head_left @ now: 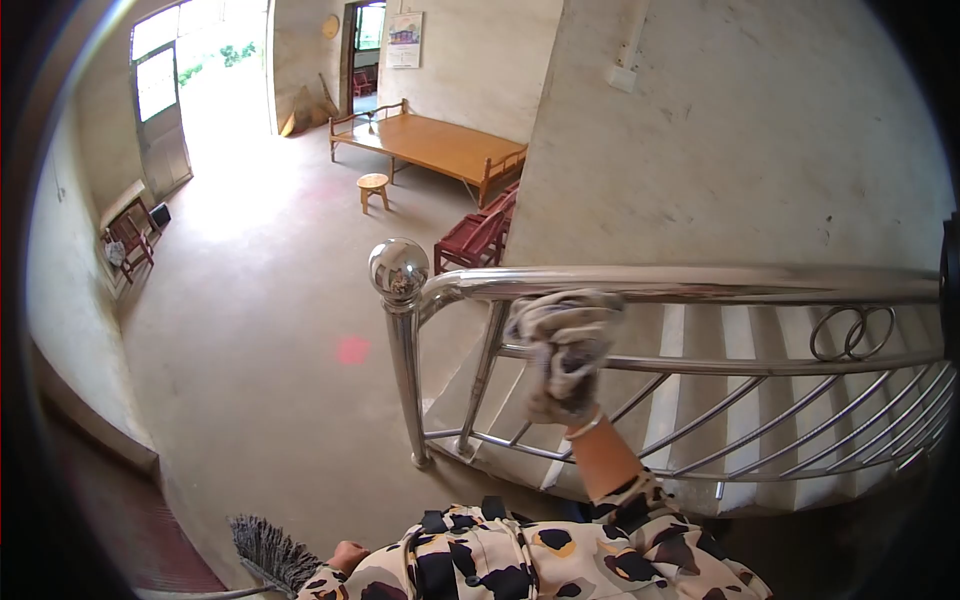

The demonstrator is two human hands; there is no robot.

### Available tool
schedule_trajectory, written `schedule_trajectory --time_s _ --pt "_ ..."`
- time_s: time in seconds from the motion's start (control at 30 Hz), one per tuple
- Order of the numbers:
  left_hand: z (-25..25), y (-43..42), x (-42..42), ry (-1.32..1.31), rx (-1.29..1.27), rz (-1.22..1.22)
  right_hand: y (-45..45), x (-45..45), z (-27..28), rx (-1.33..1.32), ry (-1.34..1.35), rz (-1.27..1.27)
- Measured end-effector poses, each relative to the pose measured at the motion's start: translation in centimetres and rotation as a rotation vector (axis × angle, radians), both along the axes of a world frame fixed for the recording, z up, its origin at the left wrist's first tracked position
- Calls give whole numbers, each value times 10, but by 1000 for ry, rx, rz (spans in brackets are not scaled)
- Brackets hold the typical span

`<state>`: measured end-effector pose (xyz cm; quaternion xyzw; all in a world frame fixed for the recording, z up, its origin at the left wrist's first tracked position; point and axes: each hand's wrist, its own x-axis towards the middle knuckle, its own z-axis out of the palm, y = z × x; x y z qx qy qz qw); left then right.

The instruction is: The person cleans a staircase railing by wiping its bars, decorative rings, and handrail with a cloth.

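Note:
My right hand (562, 397) is wrapped in a crumpled grey-white cloth (568, 325), with a pale bracelet at the wrist. The cloth lies against the shiny metal handrail (700, 284), just below its top bar, and is slightly blurred. Low in the view, my left hand (348, 556) shows only in part by the patterned sleeve; it looks curled, and what it holds, if anything, is hidden. Left of it sits a grey-bristled duster (268, 552), close to the sleeve.
The railing ends in a round-topped post (405, 350), with concrete stairs (740, 390) behind the bars. Beyond stand a wooden daybed (430, 140), a small stool (373, 188), red chairs (475, 240) and a folded chair (130, 235) at the left wall. A door (160, 120) stands open.

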<state>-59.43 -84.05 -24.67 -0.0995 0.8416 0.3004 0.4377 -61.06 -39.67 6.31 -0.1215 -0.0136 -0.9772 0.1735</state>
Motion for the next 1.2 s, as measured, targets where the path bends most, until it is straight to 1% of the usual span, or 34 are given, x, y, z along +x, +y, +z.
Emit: schedule_trajectory --time_s 0.07,0.1,0.13,0.2,0.23,0.27,0.3,0.37,0.4,0.47,0.5,0.53,0.57,0.6,0.63,0.67,0.7,0.73,0.77,0.8,0.87,0.9,0.93,0.97,1.0,1.03,1.07,1.1,1.13,1.2 --pt "-19 -8 9 15 9 23 5 -47 -68 237 -187 -286" --pt "-15 -6 12 20 24 51 7 -66 -92 316 -221 -369" --pt "10 6 14 8 43 54 5 -77 -97 364 -216 -411" --pt "59 35 16 -10 68 114 -19 -70 -39 391 -102 -434" --pt "73 42 17 -29 97 157 -15 -66 -31 508 -40 -471" --pt "69 46 17 -16 104 103 -12 -63 -22 626 27 -508" --pt "65 50 16 -2 112 49 -14 -60 -7 629 26 -486" --pt "54 57 21 -7 148 61 -19 -53 27 1303 332 -862" --pt "45 60 23 -14 145 73 -24 -55 43 1300 332 -847" --pt "31 61 26 63 52 -92 -35 -69 68 711 147 -460" --pt "30 60 28 62 40 -85 -33 -89 61 700 147 -453" --pt "31 60 29 73 84 -48 -29 -116 44 1360 363 -848" --pt "32 60 30 85 129 -12 -31 -121 36 2155 615 -970" --pt "38 59 32 93 130 22 -33 -127 28 2894 917 -1179" --pt "42 57 34 95 123 32 -40 -132 10 2880 927 -1180" --pt "47 54 37 97 163 113 -48 -143 -18 2819 858 -1472" --pt "52 51 43 96 202 192 -63 -142 -24 2732 776 -1753" --pt "53 48 49 71 198 247 -70 -134 -28 2620 759 -1821" --pt "55 45 55 48 194 303 -72 -126 -34 2431 760 -1534" --pt "46 35 65 34 143 312 -75 -117 -43 2229 740 -1264" --pt "15 10 85 -23 66 304 -91 -93 -69 1848 520 -1018" --pt "-2 2 94 -21 62 305 -91 -86 -83 1843 520 -1018" --pt "25 8 101 27 -62 290 -90 -82 -100 1872 461 -965" --pt "43 12 98 42 -118 260 -90 -81 -109 1897 401 -908" --pt "61 17 96 55 -174 231 -90 -78 -94 1884 296 -896" --pt "79 21 93 67 -230 203 -85 -82 -84 1830 335 -937" --pt "59 16 85 9 -100 298 -84 -87 -70 1628 337 -904" --pt "57 17 80 -51 32 389 -83 -94 -58 1430 334 -872" --pt "55 19 75 -53 26 379 -83 -106 -48 1430 322 -878" --pt "73 40 56 -28 15 256 -96 -128 -33 359 123 -403"
